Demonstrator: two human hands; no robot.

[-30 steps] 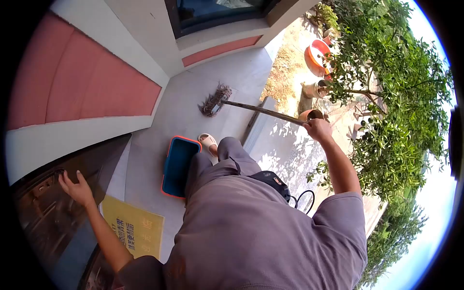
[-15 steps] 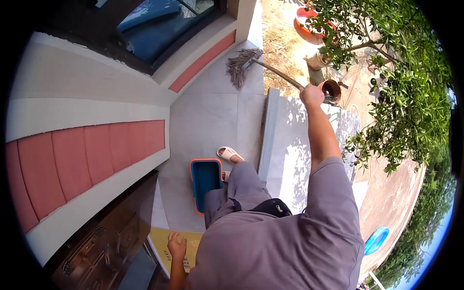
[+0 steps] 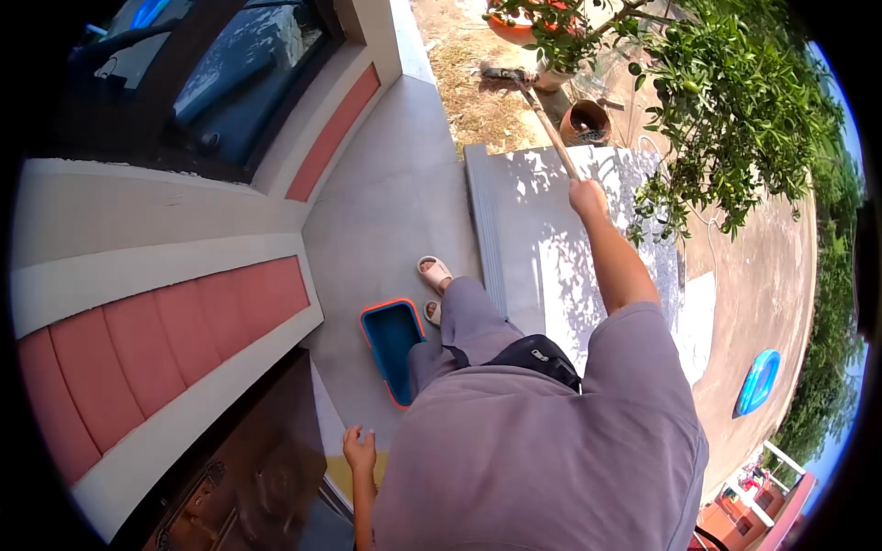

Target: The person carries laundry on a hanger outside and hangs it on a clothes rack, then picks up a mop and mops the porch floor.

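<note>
My right hand (image 3: 588,197), at the end of an outstretched arm, is closed round the wooden handle of a mop (image 3: 551,133). The mop's head (image 3: 508,74) is at the far end, over the dry, straw-strewn ground past the tiled floor's edge, and looks dark and narrow from here. My left hand (image 3: 359,450) hangs low on the left with fingers apart and nothing in it. Nearby on the tiles stands a blue bucket with an orange rim (image 3: 390,351), beside my sandalled feet.
A grey ridged step edge (image 3: 485,230) borders the tiles. Beyond the mop are a rusty pot (image 3: 586,122) and an orange basin (image 3: 511,32). A leafy tree (image 3: 712,101) overhangs the right. A carved dark door (image 3: 248,459) and a pink-panelled wall (image 3: 184,344) line the left.
The mop swung from the grey tiles out to the right, over the dry ground, with my right hand still on its handle. My view has shifted, and my left hand stays low.
</note>
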